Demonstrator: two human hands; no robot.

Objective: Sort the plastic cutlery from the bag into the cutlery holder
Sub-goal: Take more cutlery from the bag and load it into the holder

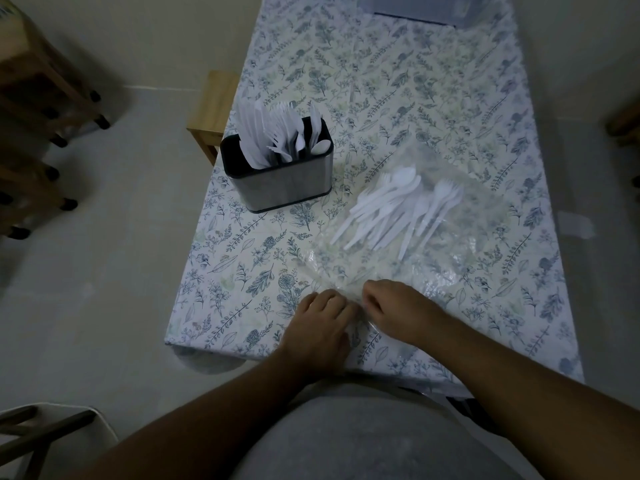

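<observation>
A clear plastic bag lies flat on the table, right of centre. Inside it is a loose pile of white plastic cutlery, spoons and forks with handles pointing towards me. A metal cutlery holder with a black rim stands to the left of the bag and holds several white knives, forks and spoons upright. My left hand and my right hand sit side by side at the bag's near edge, fingers curled and pinching the plastic.
The table wears a floral cloth; its near edge is just below my hands. A wooden stool stands at the table's left side, with wooden furniture farther left. A dark-edged object lies at the table's far end.
</observation>
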